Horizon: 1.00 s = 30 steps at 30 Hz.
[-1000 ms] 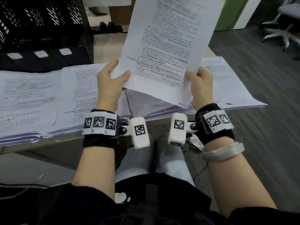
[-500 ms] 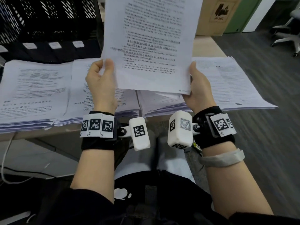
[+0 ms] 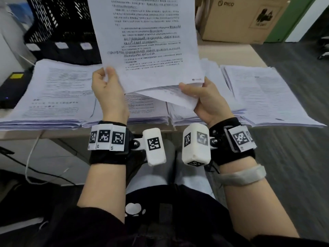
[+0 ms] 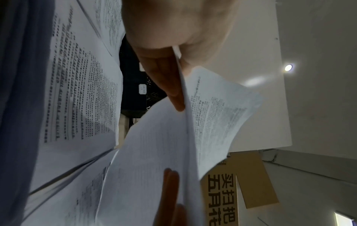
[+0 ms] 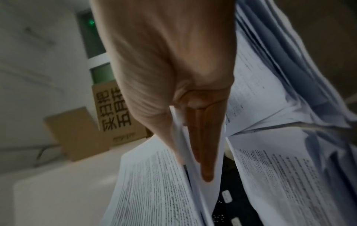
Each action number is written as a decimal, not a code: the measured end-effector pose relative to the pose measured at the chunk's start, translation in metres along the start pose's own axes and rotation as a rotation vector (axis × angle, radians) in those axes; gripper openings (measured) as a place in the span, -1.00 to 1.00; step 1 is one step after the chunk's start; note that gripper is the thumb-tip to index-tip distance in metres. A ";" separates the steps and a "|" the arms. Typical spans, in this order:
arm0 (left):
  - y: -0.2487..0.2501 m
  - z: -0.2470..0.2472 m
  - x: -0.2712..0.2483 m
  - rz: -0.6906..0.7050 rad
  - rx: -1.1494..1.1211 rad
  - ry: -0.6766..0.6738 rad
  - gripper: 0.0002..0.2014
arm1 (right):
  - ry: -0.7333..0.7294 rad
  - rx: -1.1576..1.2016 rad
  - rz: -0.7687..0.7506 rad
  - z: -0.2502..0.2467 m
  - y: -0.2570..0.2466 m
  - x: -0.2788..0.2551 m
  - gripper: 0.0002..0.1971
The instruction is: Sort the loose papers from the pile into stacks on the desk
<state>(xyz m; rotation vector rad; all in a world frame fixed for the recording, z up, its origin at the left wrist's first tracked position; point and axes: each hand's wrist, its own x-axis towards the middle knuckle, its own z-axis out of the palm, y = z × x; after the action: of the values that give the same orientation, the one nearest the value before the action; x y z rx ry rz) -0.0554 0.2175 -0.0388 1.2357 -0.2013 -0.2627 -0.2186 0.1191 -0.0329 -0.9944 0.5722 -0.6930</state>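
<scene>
I hold a few printed sheets [image 3: 147,43] upright above the desk. My left hand [image 3: 108,90] pinches their lower left corner, thumb in front and fingers [image 4: 170,85] behind. My right hand [image 3: 204,97] pinches the lower right corner, where a second sheet [image 3: 170,96] peels away below the front one; its fingers [image 5: 204,152] lie between pages [image 5: 154,183]. Several flat stacks lie side by side on the desk: one at the left [image 3: 53,93], one in the middle [image 3: 142,109] under my hands, and one at the right [image 3: 267,93].
A black mesh file organiser [image 3: 58,24] with white labels stands behind the left stacks. A cardboard box [image 3: 238,18] sits at the back right of the wooden desk [image 3: 235,54]. A black device [image 3: 10,86] lies at the far left. A white cable [image 3: 30,157] hangs off the front edge.
The held sheets have swung from tilted right to nearly upright and shifted left. My left thumb slid along the lower left corner, and a second sheet now fans out at my right hand.
</scene>
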 end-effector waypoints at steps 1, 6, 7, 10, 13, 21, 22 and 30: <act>0.001 -0.002 0.000 0.001 0.004 0.021 -0.89 | 0.004 -0.055 -0.021 0.004 0.001 0.001 -0.59; 0.009 -0.022 0.009 0.038 0.050 0.168 -0.82 | 0.199 -0.249 -0.045 0.006 0.003 0.005 -0.62; 0.011 -0.029 0.013 0.056 0.076 0.214 -0.80 | 0.256 -0.289 -0.054 0.002 0.004 0.005 -0.64; 0.010 -0.054 0.025 0.097 0.243 0.304 -0.77 | 0.375 -0.372 -0.014 -0.015 0.007 0.003 -0.63; 0.006 -0.070 0.029 0.108 0.406 0.313 -0.90 | 0.390 -0.329 0.120 -0.029 0.012 -0.001 -0.53; -0.004 -0.079 0.023 0.051 0.563 0.267 -0.73 | 0.546 -0.565 -0.058 -0.045 0.028 -0.004 -0.70; -0.004 -0.079 0.022 0.051 0.582 0.266 -0.72 | 0.569 -0.588 -0.099 -0.045 0.027 -0.005 -0.70; 0.011 -0.066 0.003 0.197 0.850 0.292 -0.66 | 0.769 -0.219 -0.564 -0.031 0.000 -0.026 -0.65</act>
<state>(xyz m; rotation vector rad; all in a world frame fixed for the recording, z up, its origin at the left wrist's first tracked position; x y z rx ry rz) -0.0325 0.2798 -0.0488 2.0591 -0.1834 0.2082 -0.2582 0.1213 -0.0433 -1.0899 1.0649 -1.5715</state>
